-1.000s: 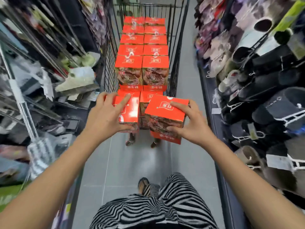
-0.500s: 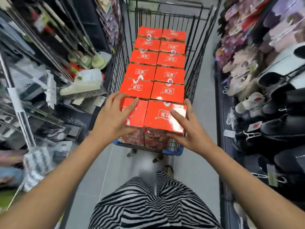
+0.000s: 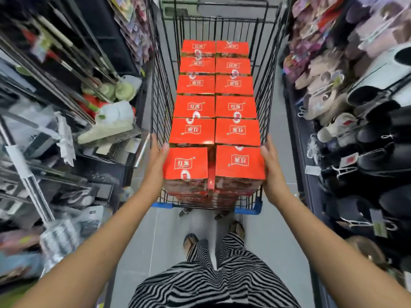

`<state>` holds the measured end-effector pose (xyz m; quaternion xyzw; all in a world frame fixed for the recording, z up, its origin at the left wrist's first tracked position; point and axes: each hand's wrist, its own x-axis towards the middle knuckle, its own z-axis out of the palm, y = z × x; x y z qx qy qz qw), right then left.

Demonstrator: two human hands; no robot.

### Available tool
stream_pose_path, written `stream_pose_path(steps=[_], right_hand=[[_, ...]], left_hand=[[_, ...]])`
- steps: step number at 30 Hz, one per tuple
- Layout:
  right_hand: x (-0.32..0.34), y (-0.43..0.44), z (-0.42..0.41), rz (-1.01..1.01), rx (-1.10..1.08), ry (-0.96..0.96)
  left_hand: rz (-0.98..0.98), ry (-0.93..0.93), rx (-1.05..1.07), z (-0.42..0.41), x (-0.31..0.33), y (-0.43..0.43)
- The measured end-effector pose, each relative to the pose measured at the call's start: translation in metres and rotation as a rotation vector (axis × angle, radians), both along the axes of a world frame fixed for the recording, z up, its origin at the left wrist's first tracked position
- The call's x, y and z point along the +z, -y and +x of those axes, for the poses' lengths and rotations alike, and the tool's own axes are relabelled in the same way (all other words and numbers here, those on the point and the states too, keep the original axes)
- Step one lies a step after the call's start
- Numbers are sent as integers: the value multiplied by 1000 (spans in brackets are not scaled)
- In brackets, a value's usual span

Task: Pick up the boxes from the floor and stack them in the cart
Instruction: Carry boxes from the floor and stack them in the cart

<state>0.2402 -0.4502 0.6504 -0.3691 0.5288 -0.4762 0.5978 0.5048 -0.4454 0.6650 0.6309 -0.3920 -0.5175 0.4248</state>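
Since the near end of the cart (image 3: pixel 264 101) looks like the only room left on the top layer, the two nearest red boxes sit side by side there. They lie on top of lower boxes, in line with the five rows of stacked boxes (image 3: pixel 194 106) running to the far end. The left hand (image 3: pixel 159 157) lies flat against the left side of the near-left box (image 3: pixel 185 163), fingers straight and pointing away. The right hand (image 3: pixel 270 162) mirrors it on the right side of the near-right box (image 3: pixel 240 162). Neither hand curls round anything. Both are spread open and press inward, likely to close the narrow gap between the pair and square them with the stack. Whether the pair rests fully on the layer below I cannot tell. No box shows on the grey floor (image 3: pixel 142 236) near the feet, so the load looks almost complete.
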Motion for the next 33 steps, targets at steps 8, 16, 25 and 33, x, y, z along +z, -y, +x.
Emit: stream_pose_path(steps=[8,16,25,33], right_hand=[[-1,10,3,32,145,-114],[4,11,5,55,128,-186],[1,14,4,55,157,-149],[4,15,-2,56,121,-166]], left_hand=[[-64,57,-241,2,-18,21],[-46,-20,-157,-3,-13,20],[-36,-27,-171,2,-16,22],[-33,-17,-209,5,-11,25]])
